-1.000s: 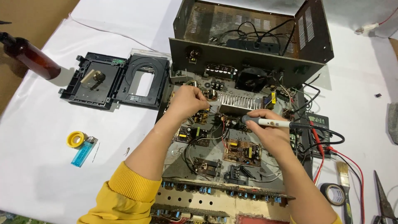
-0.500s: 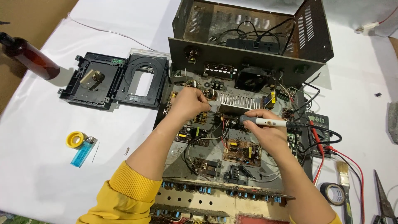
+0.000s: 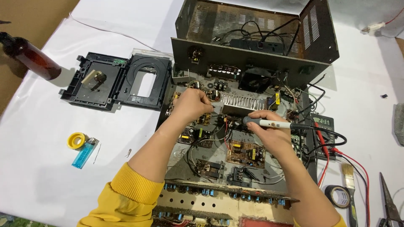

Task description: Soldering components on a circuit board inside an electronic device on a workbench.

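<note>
Where the view began, nearest the wearer, two yellow sleeves reached over a desk covered in white sheeting, with bare brown wood showing at the far left edge.

Item: opened amplifier chassis, lying flat at the centre of the desk, its front edge lined with blue capacitors and its floor crowded with small circuit boards and loose wiring.

Item: right hand, clenched round a white soldering iron. The iron lay level, its tip pointing left just in front of the finned heatsink, and its black cord ran off to the right.

Item: left hand, fingers pinched together over the boards just left of the heatsink; whether they gripped anything could not be told. The two hands stood near each other, not touching.

Item: right of the chassis, a multimeter with red and black leads, a paintbrush, a roll of black tape and scissors.

Item: left of the chassis, a yellow solder spool touching a blue lighter.

Item: farther left, a black disc drive tray, opened, and a brown bottle lying on its side.

Item: farthest, the perforated metal cover, standing upright behind the boards with a black power strip inside it.
</note>
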